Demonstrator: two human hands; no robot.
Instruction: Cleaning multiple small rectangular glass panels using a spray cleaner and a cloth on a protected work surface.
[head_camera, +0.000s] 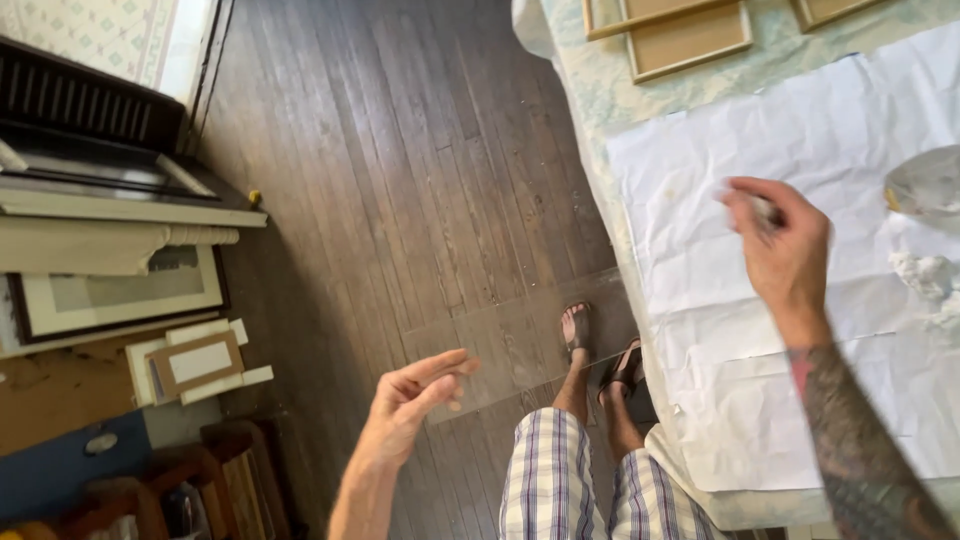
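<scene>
Left hand (415, 395) grips a clear rectangular glass pane (520, 345) by its edge, while right hand (780, 245) pinches a small white wad (765, 210) over crumpled white paper (720, 170).

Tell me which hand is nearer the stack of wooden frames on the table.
Right. The right hand is over the white paper, below the wooden frames; the left hand holds a glass pane over the floor.

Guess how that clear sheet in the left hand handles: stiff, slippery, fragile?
The clear sheet looks flat and unbowed though the left hand holds only one edge, so probably rigid. Its glossy surface suggests slippery. Thin and glass-like, likely fragile over the wooden floor.
</scene>
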